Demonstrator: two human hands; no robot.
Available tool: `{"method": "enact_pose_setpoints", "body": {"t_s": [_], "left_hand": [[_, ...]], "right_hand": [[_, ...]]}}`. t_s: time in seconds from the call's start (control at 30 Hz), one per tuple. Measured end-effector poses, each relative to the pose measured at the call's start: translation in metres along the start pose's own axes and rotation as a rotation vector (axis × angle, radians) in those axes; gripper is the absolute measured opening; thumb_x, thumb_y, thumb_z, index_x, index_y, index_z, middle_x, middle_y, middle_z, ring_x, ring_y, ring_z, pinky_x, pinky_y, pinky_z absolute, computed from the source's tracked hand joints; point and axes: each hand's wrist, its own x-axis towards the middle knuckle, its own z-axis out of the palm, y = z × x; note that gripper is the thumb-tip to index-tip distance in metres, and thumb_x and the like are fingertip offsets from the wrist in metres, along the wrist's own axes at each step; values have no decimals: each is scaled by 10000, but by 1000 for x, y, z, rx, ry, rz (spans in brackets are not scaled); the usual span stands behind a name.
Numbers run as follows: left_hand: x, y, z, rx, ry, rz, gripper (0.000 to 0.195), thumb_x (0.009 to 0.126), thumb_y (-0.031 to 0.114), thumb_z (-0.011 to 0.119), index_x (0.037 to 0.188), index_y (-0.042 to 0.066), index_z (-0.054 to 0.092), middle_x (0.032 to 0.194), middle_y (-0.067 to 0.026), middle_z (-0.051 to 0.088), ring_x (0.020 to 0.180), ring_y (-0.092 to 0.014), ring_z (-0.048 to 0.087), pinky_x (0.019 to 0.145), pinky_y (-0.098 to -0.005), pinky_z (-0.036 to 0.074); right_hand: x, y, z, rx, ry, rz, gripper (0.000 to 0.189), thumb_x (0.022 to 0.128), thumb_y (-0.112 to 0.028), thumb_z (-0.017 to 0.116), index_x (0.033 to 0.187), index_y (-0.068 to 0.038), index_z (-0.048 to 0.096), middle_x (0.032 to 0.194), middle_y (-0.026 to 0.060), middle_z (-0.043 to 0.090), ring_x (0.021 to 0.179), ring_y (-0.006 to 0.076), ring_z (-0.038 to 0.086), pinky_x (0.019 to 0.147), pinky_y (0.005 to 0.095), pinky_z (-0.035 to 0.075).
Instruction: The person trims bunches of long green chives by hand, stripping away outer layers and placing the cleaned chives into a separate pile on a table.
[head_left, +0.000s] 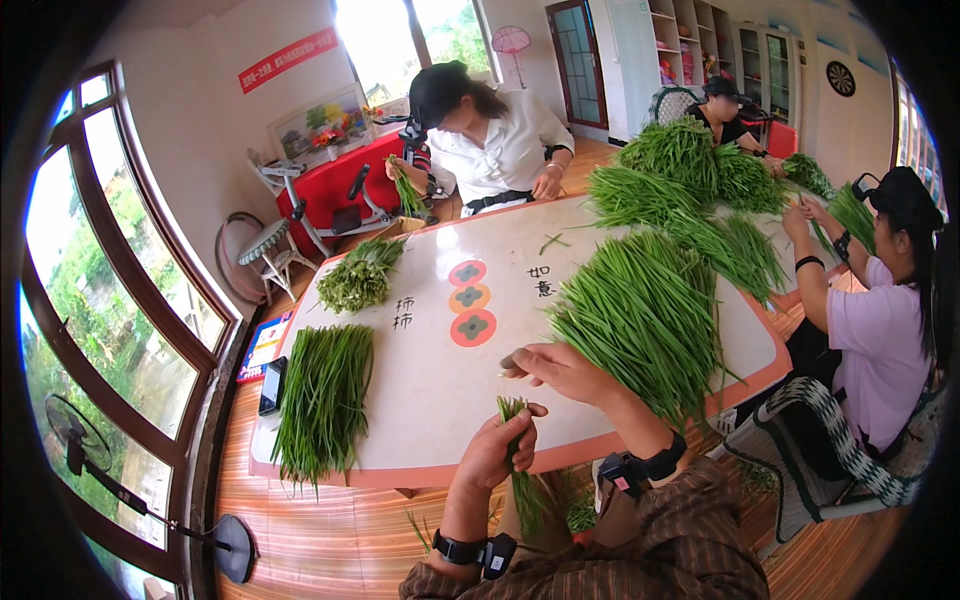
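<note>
My left hand (499, 446) is closed around a small bunch of green garlic chives (529, 495), whose cut ends point up and whose leaves hang below the table edge. Above and to the right of it, my right hand (551, 367) has its thumb and fingertips together, with a small pale piece near them; whether it is gripped is unclear. A large pile of chives (637, 315) lies on the table just beyond my right hand. To the left, a neat stack of chives (326, 397) reaches over the table's near edge, with a bundle of budded stems (360, 277) behind it.
The white table (420, 405) has a pink border. A phone (272, 386) lies at its left edge. A co-worker in white (499, 150) stands across, holding stems; two others sit at the right near more chive piles (667, 165). A woven chair (795, 457) stands at my right.
</note>
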Motion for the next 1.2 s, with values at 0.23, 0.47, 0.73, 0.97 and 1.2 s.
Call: {"method": "enact_pose_setpoints", "body": {"t_s": [0.23,0.47,0.73,0.97,1.2], "left_hand": [[-14,13,4,358,114,-8,306,916,201,418,1147,3,452,562,35,323,433,-55,266,389,-205,239],[-58,48,-35,23,1,91,275,914,191,404,1093,-9,462,552,11,348,414,-69,294,371,-203,256],[-137,110,-111,33,382,342,243,898,251,450,1029,50,490,551,22,334,408,-65,296,354,-210,247],[-160,185,-100,672,756,212,257,898,248,453,1021,32,516,536,14,392,401,-82,363,363,-231,311],[-60,241,-270,1117,1038,60,210,794,219,552,694,36,570,499,-32,479,409,-154,475,400,-292,398]], "right_hand": [[-23,9,-7,-158,36,33,225,834,-201,568,881,16,609,747,27,616,675,52,505,612,224,419],[-45,50,1,-193,80,173,207,812,-195,584,832,8,623,646,36,581,596,66,492,568,226,410],[-70,75,33,-205,164,111,205,817,-206,571,832,-4,608,668,88,593,599,153,550,550,278,429],[-72,67,34,-447,258,-147,145,772,-173,581,767,-29,603,673,126,574,665,288,550,603,359,441],[-69,62,40,-435,263,-199,111,754,-152,581,757,-44,603,692,114,586,683,300,550,611,372,447]]}}
